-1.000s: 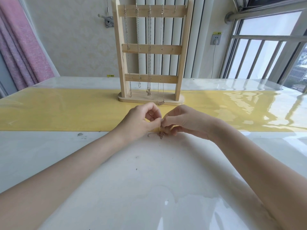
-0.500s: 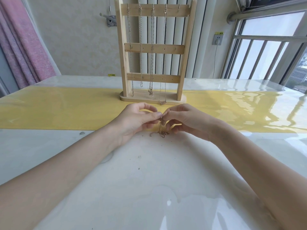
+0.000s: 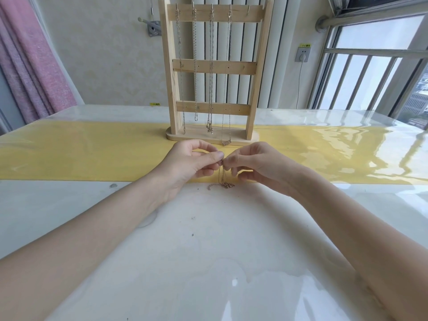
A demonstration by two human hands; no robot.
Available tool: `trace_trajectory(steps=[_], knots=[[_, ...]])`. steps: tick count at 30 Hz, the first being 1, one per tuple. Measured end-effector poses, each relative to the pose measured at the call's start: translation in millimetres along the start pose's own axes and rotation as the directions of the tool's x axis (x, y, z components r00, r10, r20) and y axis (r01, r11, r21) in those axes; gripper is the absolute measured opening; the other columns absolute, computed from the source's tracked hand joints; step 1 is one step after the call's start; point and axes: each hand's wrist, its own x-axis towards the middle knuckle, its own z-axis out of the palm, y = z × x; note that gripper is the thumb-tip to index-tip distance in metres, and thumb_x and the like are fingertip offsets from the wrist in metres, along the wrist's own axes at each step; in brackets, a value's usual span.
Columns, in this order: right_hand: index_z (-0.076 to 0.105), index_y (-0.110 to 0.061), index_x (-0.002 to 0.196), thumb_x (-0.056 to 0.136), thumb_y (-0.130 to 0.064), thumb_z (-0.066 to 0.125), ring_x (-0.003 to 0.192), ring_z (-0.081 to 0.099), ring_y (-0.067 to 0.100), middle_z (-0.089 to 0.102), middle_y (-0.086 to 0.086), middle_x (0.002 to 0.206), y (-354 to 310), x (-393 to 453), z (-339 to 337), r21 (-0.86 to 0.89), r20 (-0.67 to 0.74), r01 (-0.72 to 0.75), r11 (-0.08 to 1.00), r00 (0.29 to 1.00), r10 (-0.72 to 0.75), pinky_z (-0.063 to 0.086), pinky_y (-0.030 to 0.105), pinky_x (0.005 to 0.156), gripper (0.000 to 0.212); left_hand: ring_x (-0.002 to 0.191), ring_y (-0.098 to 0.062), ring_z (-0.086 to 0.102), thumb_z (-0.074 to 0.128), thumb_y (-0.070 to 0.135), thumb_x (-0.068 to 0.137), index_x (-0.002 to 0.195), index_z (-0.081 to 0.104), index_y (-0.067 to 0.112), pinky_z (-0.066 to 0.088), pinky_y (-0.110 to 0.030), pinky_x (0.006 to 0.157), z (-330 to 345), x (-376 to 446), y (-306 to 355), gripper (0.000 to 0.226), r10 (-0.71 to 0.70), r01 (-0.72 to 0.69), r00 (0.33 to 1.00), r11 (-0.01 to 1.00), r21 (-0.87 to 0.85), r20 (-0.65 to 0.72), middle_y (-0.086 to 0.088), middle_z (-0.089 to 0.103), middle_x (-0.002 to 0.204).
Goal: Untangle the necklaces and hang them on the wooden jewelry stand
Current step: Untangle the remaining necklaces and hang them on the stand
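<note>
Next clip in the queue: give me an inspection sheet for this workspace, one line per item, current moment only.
Surface: glossy white table with a yellow runner across it under a clear cover.
Job's things: wooden jewelry stand upright on the runner; four necklaces hang from its top-bar hooks, the fifth hook bare. One loose necklace held up, its pendant end resting on the table.
Clutter: a few small dark specks on the table.
Hands: left hand and right hand both pinch the loose necklace's top.
Cables: a white cord drops from the wall socket.
Surroundings: pink curtain on the left, barred window on the right.
</note>
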Motion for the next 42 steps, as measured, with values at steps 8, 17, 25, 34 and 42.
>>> trace_trajectory(steps=[8, 17, 25, 34, 42], knots=[[0.061, -0.006, 0.062, 0.087, -0.004, 0.057, 0.060, 0.050, 0.013, 0.055, 0.007, 0.060, 2, 1, 1, 0.045, 0.009, -0.027, 0.999, 1.000, 0.026, 0.036, 0.025, 0.060, 0.026, 0.061, -0.005, 0.056, 0.068, 0.004, 0.081, 0.090, 0.059, 0.016, 0.048, -0.016, 0.057, 6, -2, -2, 0.017, -0.083, 0.080, 0.991, 0.996, 0.034, 0.104, 0.001, 0.065, 0.074], [0.053, -0.006, 0.072, 0.088, -0.001, 0.050, 0.057, 0.050, 0.012, 0.057, 0.000, 0.058, -2, 2, 3, 0.160, 0.016, -0.040, 0.986, 0.999, 0.038, 0.039, 0.023, 0.060, 0.017, 0.060, -0.011, 0.041, 0.052, -0.003, 0.085, 0.077, 0.054, 0.017, 0.039, -0.016, 0.046, 9, 0, 4, 0.022, -0.131, 0.142, 0.989, 0.966, -0.218, 0.066, 0.003, 0.051, 0.068], [0.064, -0.006, 0.077, 0.088, -0.009, 0.062, 0.058, 0.050, 0.010, 0.060, 0.002, 0.077, 7, 6, 8, 0.173, -0.121, 0.023, 0.985, 0.993, -0.002, 0.040, 0.020, 0.056, 0.011, 0.048, -0.008, 0.044, 0.053, -0.001, 0.085, 0.079, 0.054, 0.013, 0.040, -0.016, 0.044, 8, 5, 2, 0.016, -0.161, 0.161, 0.987, 0.936, -0.314, 0.028, 0.002, 0.053, 0.061], [0.068, -0.008, 0.075, 0.085, -0.004, 0.068, 0.058, 0.048, 0.006, 0.062, -0.011, 0.062, 3, 2, 10, -0.064, -0.159, 0.238, 0.969, 0.956, -0.246, 0.040, 0.018, 0.055, 0.011, 0.052, -0.006, 0.049, 0.058, 0.003, 0.087, 0.079, 0.057, 0.010, 0.045, -0.014, 0.047, 3, 9, -4, 0.010, -0.176, 0.167, 0.984, 0.925, -0.342, 0.005, -0.001, 0.057, 0.063], [0.066, -0.002, 0.078, 0.082, -0.007, 0.070, 0.053, 0.046, 0.005, 0.055, -0.008, 0.058, 6, 2, 15, -0.136, -0.177, 0.230, 0.964, 0.951, -0.252, 0.037, 0.020, 0.053, 0.008, 0.050, -0.005, 0.045, 0.056, 0.001, 0.087, 0.079, 0.060, 0.008, 0.043, -0.013, 0.047, 3, 6, -1, 0.011, -0.197, 0.195, 0.980, 0.919, -0.342, 0.029, -0.001, 0.054, 0.064]])
